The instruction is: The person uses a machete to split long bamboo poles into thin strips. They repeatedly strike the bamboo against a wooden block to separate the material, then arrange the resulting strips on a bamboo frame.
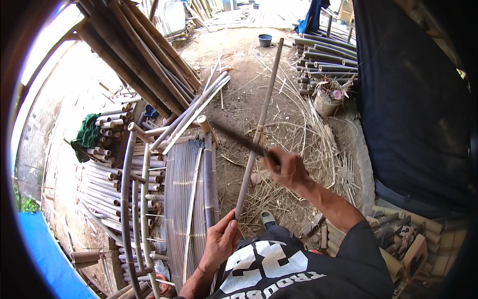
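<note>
My left hand is closed around the near end of a long, thin bamboo pole, which slants away from me toward the far middle. In my right hand is the handle of a machete, its dark blade pointing up and left. The blade crosses the pole near a pale joint; whether it touches the bamboo I cannot tell. Part of the handle is hidden by my fingers. Beneath the pole, pale bamboo shavings litter the dirt floor.
On my left stands a bamboo frame with a slatted top; thin bamboo strips lean over its far corner. Thick poles rise behind it. Stacked bamboo, a stump and a dark sheet line the right. A bucket sits farther off.
</note>
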`<move>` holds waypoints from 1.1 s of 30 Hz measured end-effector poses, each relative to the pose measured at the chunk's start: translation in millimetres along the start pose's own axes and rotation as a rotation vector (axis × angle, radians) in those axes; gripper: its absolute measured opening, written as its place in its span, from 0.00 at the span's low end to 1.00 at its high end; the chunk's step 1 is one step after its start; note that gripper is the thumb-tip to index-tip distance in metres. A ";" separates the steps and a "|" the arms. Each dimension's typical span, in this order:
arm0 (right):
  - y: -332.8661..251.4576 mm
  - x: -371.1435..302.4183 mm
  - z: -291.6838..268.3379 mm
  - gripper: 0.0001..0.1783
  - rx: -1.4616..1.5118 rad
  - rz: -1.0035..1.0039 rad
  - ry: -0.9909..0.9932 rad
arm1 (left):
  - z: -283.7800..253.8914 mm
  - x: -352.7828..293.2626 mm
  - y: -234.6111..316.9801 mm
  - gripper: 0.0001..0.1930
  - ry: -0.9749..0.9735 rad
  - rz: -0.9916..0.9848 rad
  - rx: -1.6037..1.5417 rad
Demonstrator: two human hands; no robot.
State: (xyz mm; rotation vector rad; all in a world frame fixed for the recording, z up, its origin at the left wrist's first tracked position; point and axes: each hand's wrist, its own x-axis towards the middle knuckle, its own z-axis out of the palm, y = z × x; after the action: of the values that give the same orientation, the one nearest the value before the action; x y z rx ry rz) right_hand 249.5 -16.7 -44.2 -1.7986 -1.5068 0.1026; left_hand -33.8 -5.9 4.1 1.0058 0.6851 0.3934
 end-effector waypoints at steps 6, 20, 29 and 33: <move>16.8 17.0 -18.3 0.23 -0.082 0.242 0.006 | -1.4 -7.6 -3.3 0.22 -0.014 -0.010 0.045; 5.1 1.7 -13.1 0.30 -0.161 -0.196 0.080 | -8.0 -18.1 -10.3 0.21 0.009 0.014 0.067; 54.4 31.0 -49.0 0.35 -0.232 0.085 0.091 | -17.5 -31.9 -24.8 0.22 -0.041 0.015 0.057; 59.1 45.4 -69.3 0.37 -0.268 0.092 0.146 | -32.1 -57.1 -41.9 0.22 -0.027 -0.018 -0.010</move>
State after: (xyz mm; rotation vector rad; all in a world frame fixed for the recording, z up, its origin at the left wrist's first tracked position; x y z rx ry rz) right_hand 346.2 -11.8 -12.8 -2.0391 -1.3858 -0.1903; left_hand -97.6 -40.0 -24.4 0.9935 0.6670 0.3666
